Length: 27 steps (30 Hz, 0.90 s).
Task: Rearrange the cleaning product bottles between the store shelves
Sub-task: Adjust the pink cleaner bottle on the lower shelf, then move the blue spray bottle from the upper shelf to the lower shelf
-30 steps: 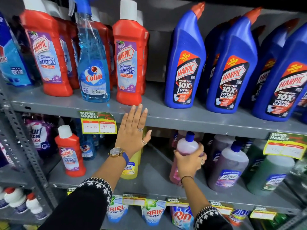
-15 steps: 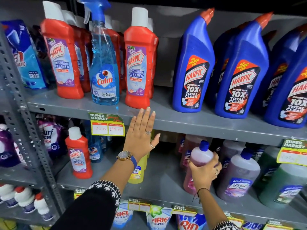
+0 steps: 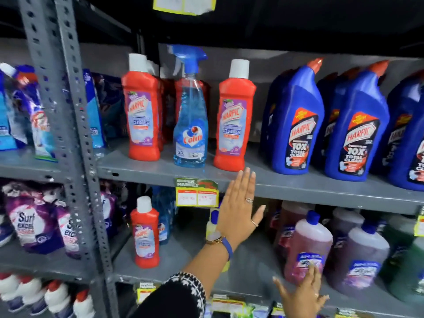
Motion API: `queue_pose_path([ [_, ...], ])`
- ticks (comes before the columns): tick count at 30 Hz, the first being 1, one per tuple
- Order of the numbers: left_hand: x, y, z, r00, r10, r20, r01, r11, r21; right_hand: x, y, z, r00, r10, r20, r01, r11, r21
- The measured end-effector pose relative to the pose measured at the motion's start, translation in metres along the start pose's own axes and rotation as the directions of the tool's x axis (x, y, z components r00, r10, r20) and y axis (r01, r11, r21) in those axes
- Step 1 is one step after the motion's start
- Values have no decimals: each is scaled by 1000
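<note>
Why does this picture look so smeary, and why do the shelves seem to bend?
Head view: motion blur smears the small print on the red white-capped Harpic bottles and the open right hand; the wide-angle lens tilts the grey perforated steel upright; the top is in deep shadow.

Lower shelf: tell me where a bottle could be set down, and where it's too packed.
Bare room lies on the lower shelf between the small red Harpic bottle and the pink bottle, though the left hand and forearm cross it and a yellow bottle stands behind. Right of the pink bottle, bottles stand packed; the right hand is open there.
</note>
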State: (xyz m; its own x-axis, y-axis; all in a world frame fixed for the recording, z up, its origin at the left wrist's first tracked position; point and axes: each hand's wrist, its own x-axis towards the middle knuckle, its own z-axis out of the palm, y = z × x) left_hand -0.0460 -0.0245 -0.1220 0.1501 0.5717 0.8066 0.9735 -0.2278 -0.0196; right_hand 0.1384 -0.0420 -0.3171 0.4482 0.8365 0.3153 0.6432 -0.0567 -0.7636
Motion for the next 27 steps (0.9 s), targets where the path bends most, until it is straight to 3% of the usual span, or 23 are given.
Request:
queue_pose_path([
  [3, -4, -23, -21, 997, 70, -18, -71, 997, -12, -42, -8, 32, 993, -77, 93, 81, 996, -48],
  [6, -6, -63, -44, 986, 140, -85, -141, 990, -6, -72, -37, 84, 933, -322, 159, 340, 935, -103],
  [10, -7, -137, -73, 979, 119, -168, -121, 993, 0, -126, -154, 99, 848, -445, 286, 444, 893, 72],
  [12, -7, -177, -88, 973, 83, -215, -80, 997, 24, -149, -215, 100, 777, -530, 338, 470, 847, 249],
  [15, -5, -242, -114, 966, 51, -254, -18, 991, 130, -157, -291, 104, 687, -721, 92, 637, 658, 401],
  [17, 0, -281, -129, 966, 6, -259, 45, 980, 191, -149, -336, 99, 691, -719, -65, 670, 606, 429],
  [22, 9, -350, -154, 938, -123, -323, 189, 965, 183, -97, -426, 72, 735, -610, -297, 676, 623, 393],
  [27, 11, -370, -141, 925, -221, -310, 288, 939, 190, -43, -469, 59, 869, -347, -354, 474, 790, 389],
])
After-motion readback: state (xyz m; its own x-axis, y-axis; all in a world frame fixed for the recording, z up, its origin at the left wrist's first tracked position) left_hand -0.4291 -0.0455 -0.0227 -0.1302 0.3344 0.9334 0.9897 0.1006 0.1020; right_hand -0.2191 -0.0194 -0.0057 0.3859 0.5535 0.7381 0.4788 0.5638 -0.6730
